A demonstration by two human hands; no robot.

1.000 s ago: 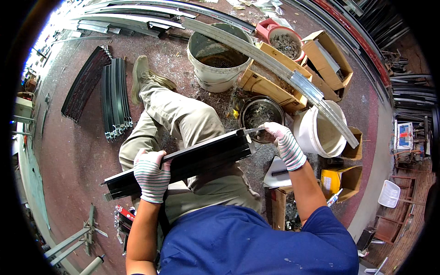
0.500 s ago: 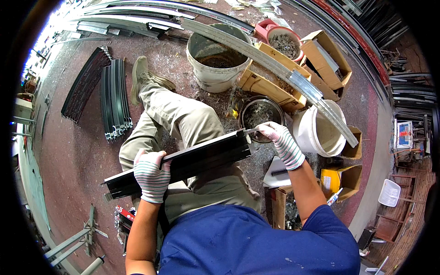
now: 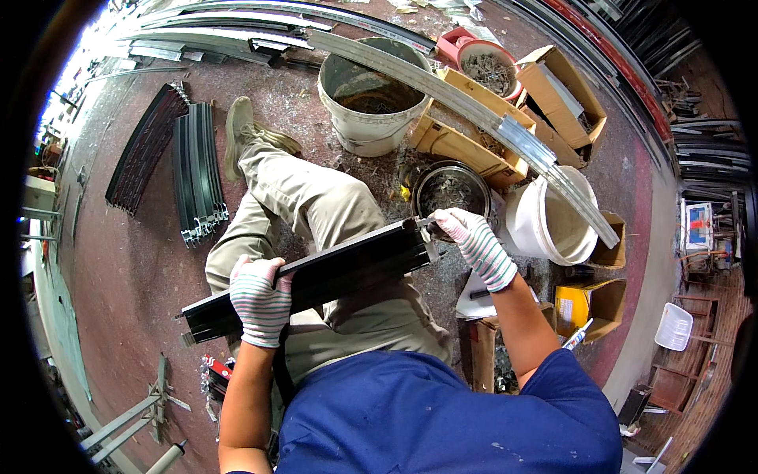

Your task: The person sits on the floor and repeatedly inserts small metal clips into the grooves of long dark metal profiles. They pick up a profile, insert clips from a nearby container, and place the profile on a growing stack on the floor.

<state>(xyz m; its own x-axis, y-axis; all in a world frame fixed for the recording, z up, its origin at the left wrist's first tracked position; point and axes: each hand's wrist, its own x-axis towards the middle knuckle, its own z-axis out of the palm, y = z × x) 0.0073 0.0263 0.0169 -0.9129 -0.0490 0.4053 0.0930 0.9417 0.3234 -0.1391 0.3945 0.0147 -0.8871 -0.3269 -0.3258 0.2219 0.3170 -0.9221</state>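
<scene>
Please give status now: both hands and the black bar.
Left hand shut on black bar, across the lap. Right hand pinching at the bar's right end, grip unclear. Metal bowl just beyond; nothing in the way.

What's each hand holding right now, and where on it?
Left hand grips the black metal bar near its left end, fingers wrapped over it. Right hand is at the bar's right end, pinching something small there; too small to identify.

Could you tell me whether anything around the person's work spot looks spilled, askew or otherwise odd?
Yes: pale debris and shavings litter the floor around the grey bucket, and a long curved metal strip lies slanted across the bucket, a cardboard box and the white bucket.
</scene>
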